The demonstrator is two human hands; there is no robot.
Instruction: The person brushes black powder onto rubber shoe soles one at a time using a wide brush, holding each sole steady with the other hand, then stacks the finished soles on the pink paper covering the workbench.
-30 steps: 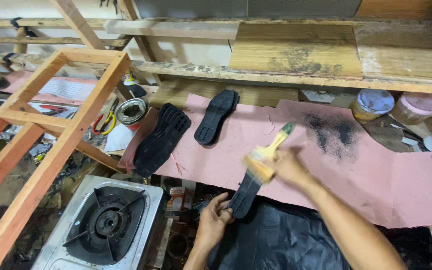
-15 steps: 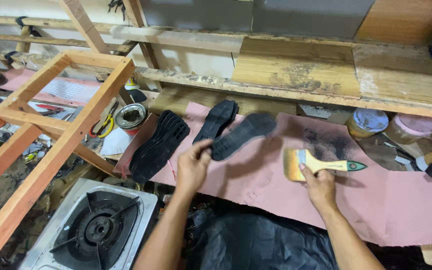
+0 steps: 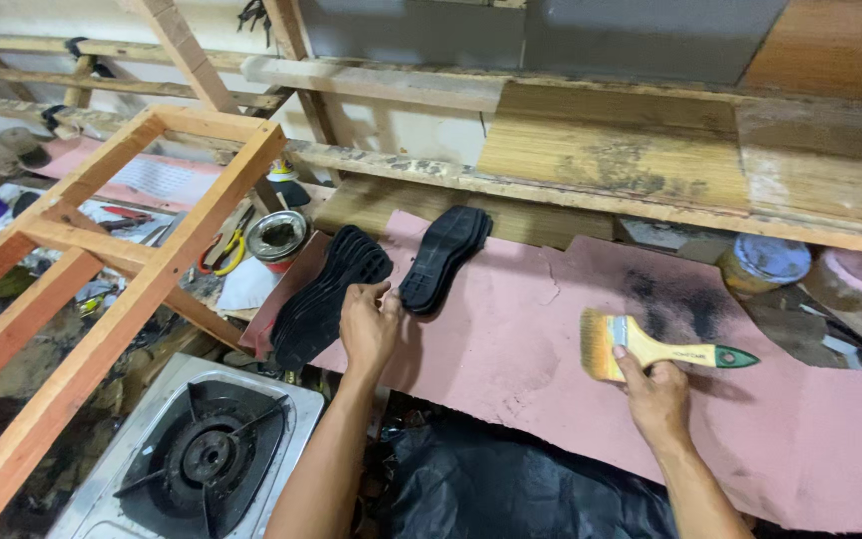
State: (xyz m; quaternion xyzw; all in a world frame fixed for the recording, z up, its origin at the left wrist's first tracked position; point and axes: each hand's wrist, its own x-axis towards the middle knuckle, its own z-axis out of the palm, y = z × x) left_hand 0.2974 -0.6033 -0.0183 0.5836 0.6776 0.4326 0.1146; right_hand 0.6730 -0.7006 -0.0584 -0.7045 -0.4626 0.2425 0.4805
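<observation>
My left hand [image 3: 369, 325] rests on the pink sheet [image 3: 511, 349], fingertips touching the edge of a stack of black shoe soles [image 3: 327, 295]. A second stack of black soles [image 3: 444, 256] lies just to the right of my fingers. My right hand [image 3: 655, 395] grips the wooden handle of a flat paintbrush [image 3: 650, 346] with pale bristles and a green tip, held just above the sheet to the right.
A wooden frame [image 3: 122, 269] stands at the left over a gas stove [image 3: 202, 459]. An open tin [image 3: 278, 238] and yellow-handled pliers [image 3: 223, 250] lie behind the soles. Lidded jars [image 3: 765, 266] sit at the right. Black plastic [image 3: 511, 489] hangs below the bench.
My left hand has set the sole it carried onto the right-hand stack and dropped back beside the left stack. The brush hand moved slightly right.
</observation>
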